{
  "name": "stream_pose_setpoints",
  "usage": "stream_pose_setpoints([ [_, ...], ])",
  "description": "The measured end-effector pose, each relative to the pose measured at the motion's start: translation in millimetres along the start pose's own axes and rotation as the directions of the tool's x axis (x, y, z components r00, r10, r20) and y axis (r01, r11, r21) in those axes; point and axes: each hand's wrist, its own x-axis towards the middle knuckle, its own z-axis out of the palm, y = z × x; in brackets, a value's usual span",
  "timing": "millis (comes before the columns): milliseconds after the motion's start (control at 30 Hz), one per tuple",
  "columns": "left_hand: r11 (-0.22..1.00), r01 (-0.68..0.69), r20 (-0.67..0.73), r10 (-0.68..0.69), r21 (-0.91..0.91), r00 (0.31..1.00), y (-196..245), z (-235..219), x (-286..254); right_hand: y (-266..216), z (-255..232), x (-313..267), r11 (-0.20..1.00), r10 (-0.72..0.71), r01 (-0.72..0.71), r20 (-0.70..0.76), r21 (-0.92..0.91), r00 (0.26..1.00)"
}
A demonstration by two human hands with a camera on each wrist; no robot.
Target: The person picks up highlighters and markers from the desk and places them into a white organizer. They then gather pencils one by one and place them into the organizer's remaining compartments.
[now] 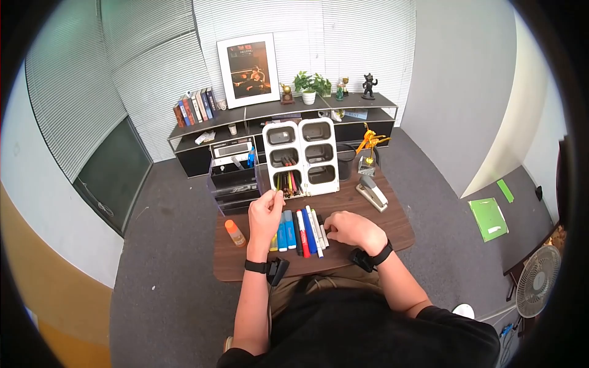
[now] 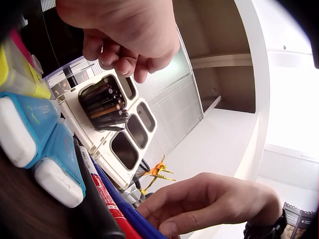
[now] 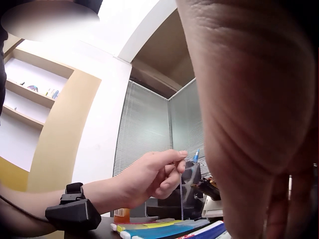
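Observation:
My left hand (image 1: 265, 216) is raised in front of the white compartment organizer (image 1: 301, 157). Its fingers are curled, thumb against the index finger, with nothing visible between them. Colored pencils and pens (image 1: 287, 182) stand in the organizer's lower left compartment. Below lies a row of blue highlighters (image 1: 286, 232), a yellow highlighter (image 1: 273, 243), a red marker (image 1: 303, 234), a blue marker (image 1: 312, 230) and slim pale pens. My right hand (image 1: 356, 230) is low at the row's right end, fingers bent beside the pale pens; its fingertips are partly hidden, and I cannot tell whether they pinch one.
An orange-capped glue bottle (image 1: 234, 233) stands at the table's left. A dark desk caddy (image 1: 236, 178) is left of the organizer. On the right are a stapler (image 1: 372, 194), a gold figurine trophy (image 1: 369, 147) and a black mesh cup (image 1: 345, 162).

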Motion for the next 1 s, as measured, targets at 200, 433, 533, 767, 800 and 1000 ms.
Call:
stream_pose_setpoints([
  [200, 1.0, -0.014, -0.012, 0.014, 0.005, 1.0, 2.1, -0.3, -1.1, 2.5, -23.7, 6.7, 0.987, -0.141, 0.156, -0.278, 0.033, 0.95],
  [433, 0.999, -0.029, -0.013, 0.03, 0.028, 0.999, -2.7, 0.3, 0.7, 16.0, -77.2, 82.3, 0.942, -0.335, 0.232, -0.627, -0.242, 0.704],
  [533, 0.999, -0.028, -0.033, 0.029, 0.035, 0.999, -2.7, 0.5, 1.8, 27.4, -73.0, 117.8, 0.942, -0.332, 0.216, -0.616, -0.256, 0.714],
  [767, 0.998, -0.041, -0.021, 0.042, 0.041, 0.999, 0.4, 0.2, 1.3, 38.3, -49.0, 143.5, 0.943, -0.323, 0.194, -0.6, -0.27, 0.732],
  [800, 0.998, -0.039, -0.024, 0.04, 0.038, 0.999, 0.2, 0.0, 1.2, 37.0, -50.2, 141.8, 0.942, -0.325, 0.195, -0.597, -0.273, 0.734],
  [1000, 0.997, -0.052, -0.017, 0.053, 0.053, 0.998, -0.1, 1.1, 1.1, 38.6, -58.4, 136.2, 0.948, -0.308, 0.19, -0.59, -0.255, 0.746],
])
